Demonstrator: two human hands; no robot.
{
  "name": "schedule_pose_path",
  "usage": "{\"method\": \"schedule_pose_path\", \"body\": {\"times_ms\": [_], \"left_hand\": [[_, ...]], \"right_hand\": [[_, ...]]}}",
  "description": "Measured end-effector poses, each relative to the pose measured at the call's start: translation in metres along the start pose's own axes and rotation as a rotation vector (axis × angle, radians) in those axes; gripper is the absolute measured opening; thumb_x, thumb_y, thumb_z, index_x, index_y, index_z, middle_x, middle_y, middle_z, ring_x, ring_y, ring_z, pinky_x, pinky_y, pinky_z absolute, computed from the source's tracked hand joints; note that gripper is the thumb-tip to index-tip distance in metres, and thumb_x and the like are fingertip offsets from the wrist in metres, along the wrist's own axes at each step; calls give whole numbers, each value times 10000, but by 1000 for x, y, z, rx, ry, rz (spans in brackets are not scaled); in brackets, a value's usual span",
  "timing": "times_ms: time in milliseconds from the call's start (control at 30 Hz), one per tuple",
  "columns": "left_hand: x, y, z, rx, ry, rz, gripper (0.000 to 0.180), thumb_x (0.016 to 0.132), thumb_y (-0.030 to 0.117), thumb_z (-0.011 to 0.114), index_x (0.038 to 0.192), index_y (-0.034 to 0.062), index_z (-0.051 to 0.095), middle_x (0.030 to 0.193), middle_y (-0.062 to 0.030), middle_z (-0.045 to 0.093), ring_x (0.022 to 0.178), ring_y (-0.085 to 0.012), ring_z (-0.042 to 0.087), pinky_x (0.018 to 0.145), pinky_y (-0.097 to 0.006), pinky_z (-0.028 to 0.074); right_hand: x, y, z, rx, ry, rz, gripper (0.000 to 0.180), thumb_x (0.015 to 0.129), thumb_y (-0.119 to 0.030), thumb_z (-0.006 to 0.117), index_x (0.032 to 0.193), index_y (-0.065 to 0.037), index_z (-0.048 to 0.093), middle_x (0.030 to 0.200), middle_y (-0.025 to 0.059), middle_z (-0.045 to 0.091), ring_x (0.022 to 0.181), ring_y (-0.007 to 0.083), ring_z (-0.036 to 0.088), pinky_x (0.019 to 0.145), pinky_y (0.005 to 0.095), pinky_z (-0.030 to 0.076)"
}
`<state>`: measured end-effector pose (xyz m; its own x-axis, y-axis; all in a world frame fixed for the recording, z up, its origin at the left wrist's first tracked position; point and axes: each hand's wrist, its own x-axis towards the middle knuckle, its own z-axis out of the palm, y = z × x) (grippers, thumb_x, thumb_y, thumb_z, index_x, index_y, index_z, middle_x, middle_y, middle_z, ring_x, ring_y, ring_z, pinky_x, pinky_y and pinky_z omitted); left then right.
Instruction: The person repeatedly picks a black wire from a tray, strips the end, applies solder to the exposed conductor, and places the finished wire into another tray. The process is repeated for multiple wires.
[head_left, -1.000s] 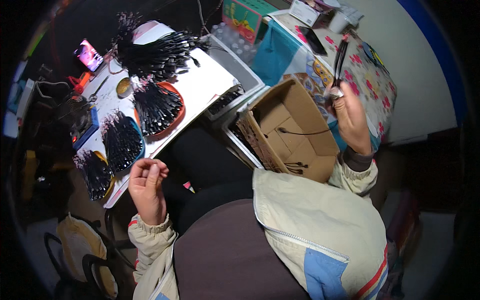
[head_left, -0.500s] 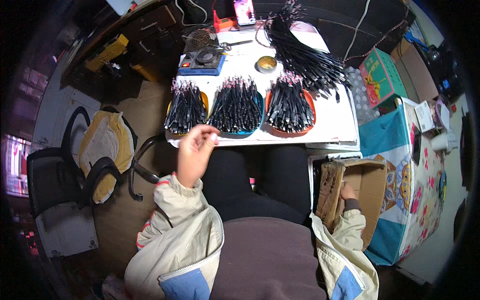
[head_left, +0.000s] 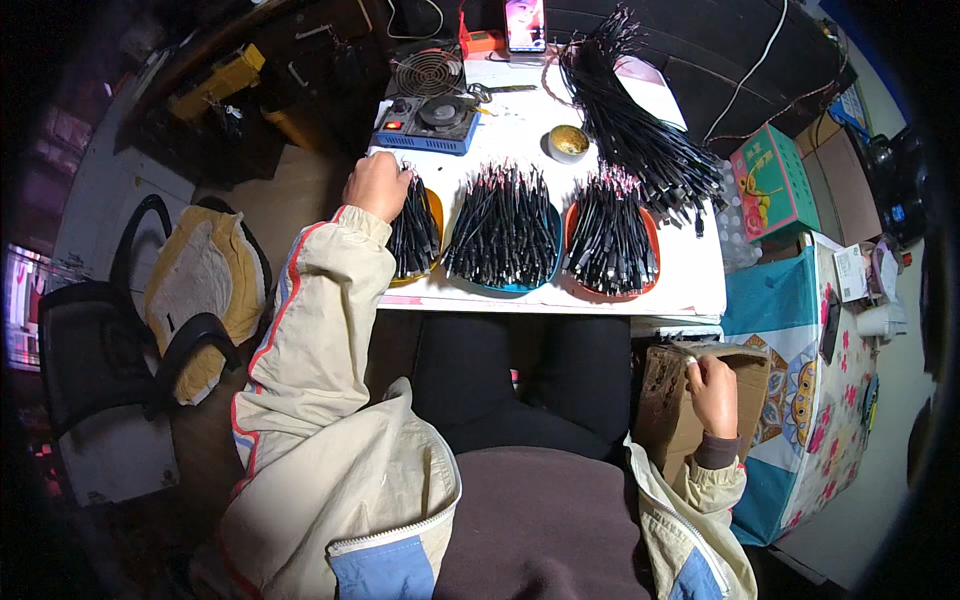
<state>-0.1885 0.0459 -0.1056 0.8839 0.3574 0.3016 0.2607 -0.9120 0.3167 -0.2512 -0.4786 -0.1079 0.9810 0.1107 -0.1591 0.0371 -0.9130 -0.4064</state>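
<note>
Left hand on left tray's cables, fingers curled, grip unclear. Right hand fingers hooked over box rim, steadying it.

The left hand shows only its back, so its fingers and whatever they touch among the black cables on the orange tray are hidden. The sleeve covers that tray's left rim. Right of the white table, the right hand grips the edge of a cardboard box whose inside cannot be seen. The phone at the table's far end is cut off by the top edge, its screen too small to tell
</note>
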Motion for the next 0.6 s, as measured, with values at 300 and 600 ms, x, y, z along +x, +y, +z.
{"method": "schedule_pose_path", "body": {"times_ms": [300, 600], "left_hand": [[-8, -34, -28, -896, -38, -250, 170, 889, 141, 694, 810, -5, 661, 635, 46, 522, 523, -22, 412, 452, -211, 291], [-14, -39, -42, -1241, -140, -407, 171, 941, 144, 631, 945, -20, 683, 670, 47, 501, 515, -14, 358, 439, -180, 251]], "right_hand": [[15, -49, 9, 29, -25, -271, 153, 874, -93, 619, 884, 56, 588, 690, 231, 575, 601, 358, 576, 562, 400, 440], [4, -53, 16, 41, -179, -338, 141, 859, -85, 637, 947, 18, 597, 746, 224, 606, 657, 381, 593, 590, 406, 455]]}}
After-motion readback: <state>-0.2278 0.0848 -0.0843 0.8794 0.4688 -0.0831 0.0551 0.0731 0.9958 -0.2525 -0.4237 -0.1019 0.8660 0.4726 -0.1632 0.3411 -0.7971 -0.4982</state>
